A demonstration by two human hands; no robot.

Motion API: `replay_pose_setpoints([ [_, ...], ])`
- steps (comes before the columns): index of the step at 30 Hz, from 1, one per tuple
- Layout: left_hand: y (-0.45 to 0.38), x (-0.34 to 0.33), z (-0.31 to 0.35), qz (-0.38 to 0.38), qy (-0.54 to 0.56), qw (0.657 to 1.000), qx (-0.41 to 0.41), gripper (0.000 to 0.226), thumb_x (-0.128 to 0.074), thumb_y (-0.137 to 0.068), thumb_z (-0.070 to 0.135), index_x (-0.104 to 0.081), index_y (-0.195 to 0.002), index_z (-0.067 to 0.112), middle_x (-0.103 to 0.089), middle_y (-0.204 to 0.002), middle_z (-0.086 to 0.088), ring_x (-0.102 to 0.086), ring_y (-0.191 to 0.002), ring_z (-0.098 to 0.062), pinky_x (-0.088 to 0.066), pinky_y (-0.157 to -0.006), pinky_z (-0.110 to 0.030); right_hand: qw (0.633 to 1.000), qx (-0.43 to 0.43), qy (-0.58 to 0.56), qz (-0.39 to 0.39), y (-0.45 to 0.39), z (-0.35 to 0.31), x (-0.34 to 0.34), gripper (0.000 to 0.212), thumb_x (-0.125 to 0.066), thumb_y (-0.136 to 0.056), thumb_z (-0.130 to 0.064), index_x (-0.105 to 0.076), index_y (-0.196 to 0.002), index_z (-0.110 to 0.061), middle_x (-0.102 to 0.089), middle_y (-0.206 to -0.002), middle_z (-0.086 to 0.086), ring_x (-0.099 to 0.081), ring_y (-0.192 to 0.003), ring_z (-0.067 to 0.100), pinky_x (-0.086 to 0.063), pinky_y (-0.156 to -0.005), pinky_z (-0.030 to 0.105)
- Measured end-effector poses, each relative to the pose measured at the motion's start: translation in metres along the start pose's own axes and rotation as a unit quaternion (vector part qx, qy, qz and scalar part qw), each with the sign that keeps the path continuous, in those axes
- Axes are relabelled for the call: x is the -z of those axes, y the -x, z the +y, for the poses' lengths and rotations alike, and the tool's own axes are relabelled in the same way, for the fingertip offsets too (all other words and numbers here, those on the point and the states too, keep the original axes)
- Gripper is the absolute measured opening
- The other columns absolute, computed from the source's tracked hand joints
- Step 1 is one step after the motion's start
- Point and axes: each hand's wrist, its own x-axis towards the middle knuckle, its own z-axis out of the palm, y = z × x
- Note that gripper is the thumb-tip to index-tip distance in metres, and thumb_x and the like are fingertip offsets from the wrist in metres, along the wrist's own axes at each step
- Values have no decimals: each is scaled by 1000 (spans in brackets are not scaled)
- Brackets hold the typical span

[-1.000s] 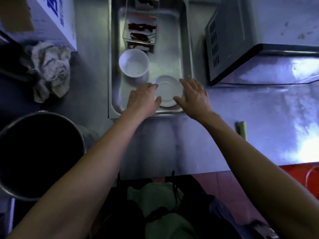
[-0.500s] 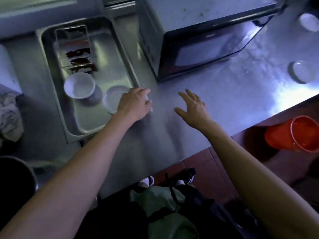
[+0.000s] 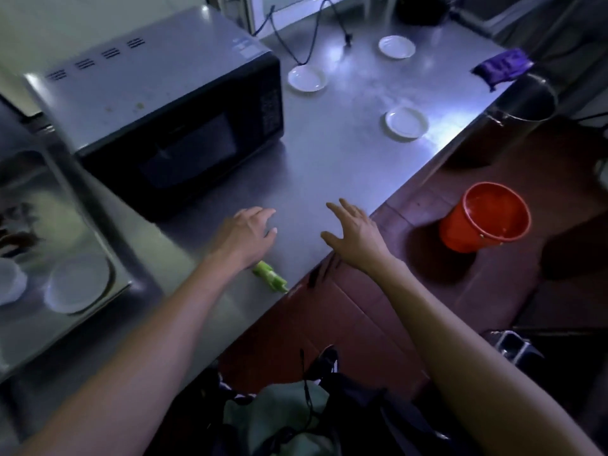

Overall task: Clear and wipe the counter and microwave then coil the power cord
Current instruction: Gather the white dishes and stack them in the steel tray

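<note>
A black microwave stands on the steel counter. Its black power cord trails across the counter behind it. Three small white plates lie on the counter: one by the microwave's far corner, one at the back, one near the edge. A green vegetable scrap lies near the front edge, just under my left wrist. My left hand hovers over the counter with fingers loosely curled, empty. My right hand is spread open at the counter's edge, empty.
A steel sink at the left holds a white plate and a bowl. A red bucket stands on the floor to the right. A purple cloth hangs over a steel pot at the far right.
My view has swung right from the sink to the counter. Both hands left the plate in the sink and moved right, in front of the microwave.
</note>
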Motion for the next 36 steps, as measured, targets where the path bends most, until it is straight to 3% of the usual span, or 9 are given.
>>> replay_pose_setpoints([
  [4, -37, -4, 69, -3, -13, 999, -44, 47, -53, -94, 42, -54, -139, 26, -56, -142, 0, -52, -128, -25, -42, -103, -38, 999, -47, -12, 24, 17, 55, 38, 70, -62, -91, -45, -33, -152, -28, -25, -163, 7, -24, -148, 29, -32, -114, 49],
  [8, -64, -9, 136, -23, -19, 995, -92, 49, -52, -94, 42, -53, -140, 27, -56, -142, -2, -54, -127, -27, -45, -103, -40, 993, -66, -28, 95, 38, 101, 72, 64, -64, -89, -41, -43, -147, -24, -41, -152, 3, -35, -142, 26, -40, -109, 47],
  [11, -79, -15, 178, -47, -18, 991, -124, 49, -52, -94, 41, -52, -141, 27, -56, -142, -4, -54, -127, -29, -46, -103, -42, 987, -92, -41, 126, 53, 131, 91, 66, -65, -88, -41, -42, -148, -25, -40, -155, 3, -33, -144, 25, -37, -110, 47],
  [15, -99, -24, 218, -57, -27, 986, -153, 49, -53, -93, 46, -52, -139, 29, -58, -139, -3, -57, -123, -29, -46, -97, -41, 984, -132, -34, 115, 63, 164, 108, 71, -63, -90, -41, -34, -154, -27, -28, -162, 3, -24, -149, 25, -31, -116, 46],
  [24, -164, -62, 262, -114, -23, 979, -170, 50, -52, -95, 46, -48, -143, 30, -56, -140, -1, -55, -124, -28, -45, -97, -40, 973, -226, 2, 55, 43, 230, 115, 76, -59, -90, -53, -29, -155, -27, -25, -164, 2, -23, -150, 24, -32, -115, 45],
  [36, -320, -88, 299, -131, 36, 977, -164, 44, -51, -94, 40, -55, -135, 23, -59, -135, -4, -56, -121, -30, -46, -94, -41, 970, -237, 43, 6, -94, 299, 150, 78, -65, -87, -54, -33, -153, -27, -32, -160, 5, -28, -147, 26, -35, -111, 49],
])
